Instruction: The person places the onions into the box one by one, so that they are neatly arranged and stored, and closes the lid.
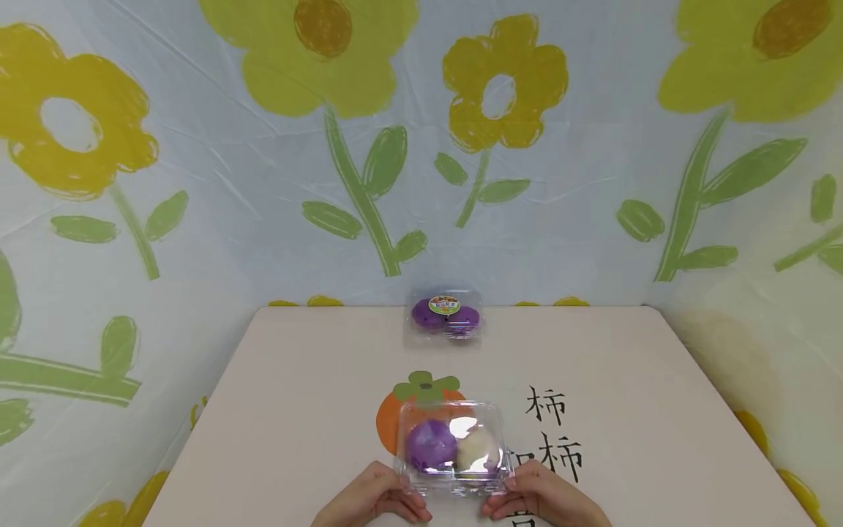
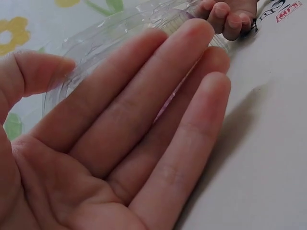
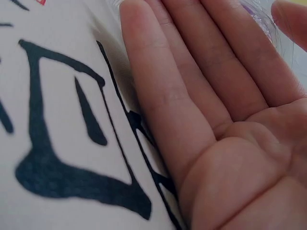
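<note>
A clear plastic clamshell box [image 1: 454, 479] with a purple round piece [image 1: 431, 444] and a cream-coloured round piece [image 1: 478, 448] inside is held near the table's front. At its front left corner my left hand [image 1: 372, 496] pinches the edge, thumb above and fingers below. My right hand [image 1: 543, 498] grips the front right corner the same way. The left wrist view has the left hand's [image 2: 124, 129] fingers stretched out under the clear box [image 2: 115, 36]. In the right wrist view the right hand's [image 3: 211, 110] fingers hide most of the box.
A second clear box [image 1: 477, 300] with two purple round pieces and an oval label [image 1: 445, 305] stands at the table's back edge. The pale tabletop [image 1: 296, 388] bears a printed persimmon [image 1: 388, 421] and black characters [image 1: 546, 406]. Flower-patterned cloth [image 1: 560, 249] surrounds the table's back and sides.
</note>
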Demonstrator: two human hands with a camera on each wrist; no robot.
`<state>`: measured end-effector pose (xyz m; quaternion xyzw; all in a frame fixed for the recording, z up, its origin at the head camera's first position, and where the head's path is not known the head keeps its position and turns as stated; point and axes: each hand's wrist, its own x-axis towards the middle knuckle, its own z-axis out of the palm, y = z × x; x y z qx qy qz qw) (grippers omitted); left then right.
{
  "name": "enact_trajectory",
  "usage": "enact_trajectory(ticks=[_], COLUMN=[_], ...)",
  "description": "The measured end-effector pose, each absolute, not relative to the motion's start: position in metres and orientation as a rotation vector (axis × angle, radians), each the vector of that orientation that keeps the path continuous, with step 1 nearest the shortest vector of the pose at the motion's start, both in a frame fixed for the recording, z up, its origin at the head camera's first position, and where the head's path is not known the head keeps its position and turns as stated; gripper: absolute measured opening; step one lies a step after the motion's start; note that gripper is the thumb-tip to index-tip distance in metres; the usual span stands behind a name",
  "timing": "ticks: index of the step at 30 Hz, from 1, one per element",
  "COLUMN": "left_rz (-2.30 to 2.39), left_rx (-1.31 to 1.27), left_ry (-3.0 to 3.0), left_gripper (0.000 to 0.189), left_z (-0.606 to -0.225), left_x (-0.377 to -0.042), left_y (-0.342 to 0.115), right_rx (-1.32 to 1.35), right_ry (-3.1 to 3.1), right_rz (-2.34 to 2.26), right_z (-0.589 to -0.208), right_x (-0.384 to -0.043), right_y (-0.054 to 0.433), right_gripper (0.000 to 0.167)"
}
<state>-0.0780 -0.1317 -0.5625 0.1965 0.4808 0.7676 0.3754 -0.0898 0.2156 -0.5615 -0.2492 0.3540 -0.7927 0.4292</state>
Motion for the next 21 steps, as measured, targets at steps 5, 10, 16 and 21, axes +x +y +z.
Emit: enact_trajectory(ticks=[5, 10, 16, 21], left_rz=[1.992, 2.004, 2.028, 2.029], left_rx=[0.580, 0.652, 0.680, 0.605], left_ry=[1.177, 1.147, 1.137, 1.195], left_gripper=[0.041, 0.041, 0.041, 0.042], left_z=[-0.5665, -0.5691, -0.5696, -0.5690], left_x=[-0.0798, -0.0809, -0.0804, -0.0789], left_y=[-0.1305, -0.1299, -0.1279, -0.1255], right_rx=[-0.644, -0.669, -0.712, -0.713], right_ry=[0.892, 0.889, 0.901, 0.920], right_rz=[-2.003, -2.015, -2.049, -2.064], right_z=[-0.5617, -0.5625, -0.5648, -0.5637], right_x=[-0.0896, -0.0902, -0.0893, -0.0893], right_y=[0.2158, 0.2144, 0.2112, 0.2102], right_gripper=[0.039, 0.040, 0.043, 0.040])
